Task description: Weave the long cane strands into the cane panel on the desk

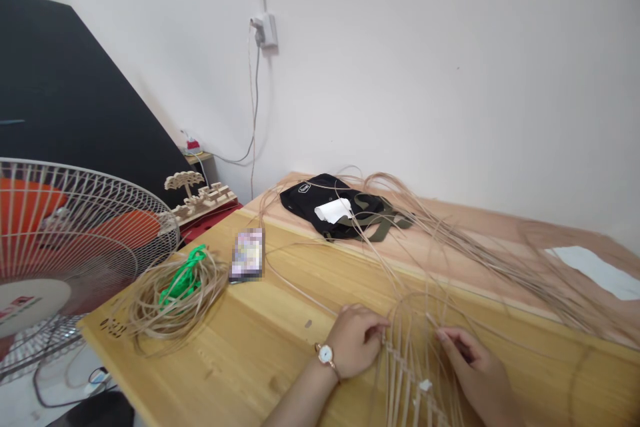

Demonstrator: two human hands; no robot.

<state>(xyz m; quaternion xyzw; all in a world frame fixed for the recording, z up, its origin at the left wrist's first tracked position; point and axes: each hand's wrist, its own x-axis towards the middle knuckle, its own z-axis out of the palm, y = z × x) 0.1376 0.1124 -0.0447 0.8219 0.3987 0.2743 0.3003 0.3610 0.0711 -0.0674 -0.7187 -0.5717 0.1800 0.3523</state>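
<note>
A partly woven piece of thin tan rattan strips (409, 380) lies on the wooden table, its long strips fanning up and away from me. My left hand (356, 340), with a watch (325, 354) on the wrist, is at the left edge of the weave. Its thumb and index finger are closed on a strip there. On the right side, my right hand (473, 363) pinches a strip between thumb and index finger, its end pointing up and left. A small white tag (425, 385) sits on the weave between my hands.
A coil of strips (150, 303) with a green tie (186, 278) lies at the left, near a phone (247, 253). Behind are a black bag (305, 203), loose long strips (480, 257) and white paper (597, 270). A fan (100, 233) stands by the table's left edge.
</note>
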